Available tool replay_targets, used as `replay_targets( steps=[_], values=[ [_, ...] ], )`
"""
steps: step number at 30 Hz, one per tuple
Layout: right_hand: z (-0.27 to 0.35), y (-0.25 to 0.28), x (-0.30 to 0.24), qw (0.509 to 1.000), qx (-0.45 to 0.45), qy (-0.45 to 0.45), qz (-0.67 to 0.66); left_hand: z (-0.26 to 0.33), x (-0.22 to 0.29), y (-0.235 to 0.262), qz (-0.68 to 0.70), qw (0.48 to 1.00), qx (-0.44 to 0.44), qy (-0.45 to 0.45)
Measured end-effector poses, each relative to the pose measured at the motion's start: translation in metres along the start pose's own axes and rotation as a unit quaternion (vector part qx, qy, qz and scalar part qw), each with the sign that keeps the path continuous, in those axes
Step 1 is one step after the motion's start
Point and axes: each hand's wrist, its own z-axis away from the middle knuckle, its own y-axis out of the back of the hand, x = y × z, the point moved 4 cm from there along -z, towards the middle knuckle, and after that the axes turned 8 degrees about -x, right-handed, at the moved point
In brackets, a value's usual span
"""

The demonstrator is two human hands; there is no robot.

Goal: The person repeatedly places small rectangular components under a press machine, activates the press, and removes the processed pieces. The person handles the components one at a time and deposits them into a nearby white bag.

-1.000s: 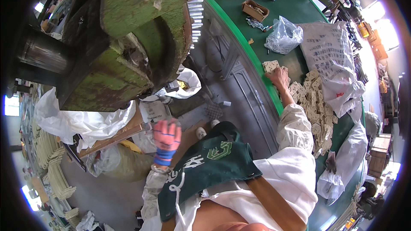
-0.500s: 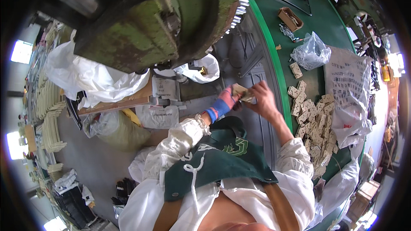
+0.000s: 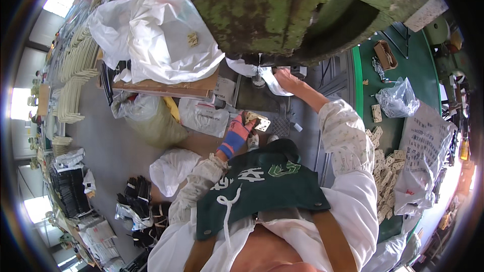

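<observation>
The gloved left hand [image 3: 244, 126] held a cream dotted plate [image 3: 261, 123] by one end, fingers closed, ahead of the green apron [image 3: 262, 187]. The bare right hand [image 3: 287, 80] was at a white bag [image 3: 273, 84] (finger spread: could not tell). A light edge grip seemed steadiest.

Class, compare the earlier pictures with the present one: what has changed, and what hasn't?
The right hand was at the plates on the table, then met the left hand; now it has moved away forward, to the white bag below the machine. The left hand, empty at first, now grips a pale plate. The pile of plates remains on the table.
</observation>
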Motion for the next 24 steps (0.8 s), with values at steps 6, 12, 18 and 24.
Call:
replay_targets(
  steps=[6,12,18,24],
  values=[
    [0.003,0.031,-0.023,0.983,-0.075,0.087,0.146,0.008,0.037,0.010,0.123,0.992,-0.021,-0.010],
    [0.024,0.058,-0.007,0.962,0.036,-0.021,-0.270,-0.008,0.047,0.009,0.175,0.982,-0.062,-0.028],
    [0.074,0.122,-0.103,0.792,0.096,-0.071,-0.599,-0.016,0.063,0.015,0.207,0.972,-0.103,-0.040],
    [0.090,0.148,-0.160,0.803,0.049,-0.069,-0.590,-0.008,0.108,0.030,-0.078,0.985,-0.066,-0.142]
  ],
)
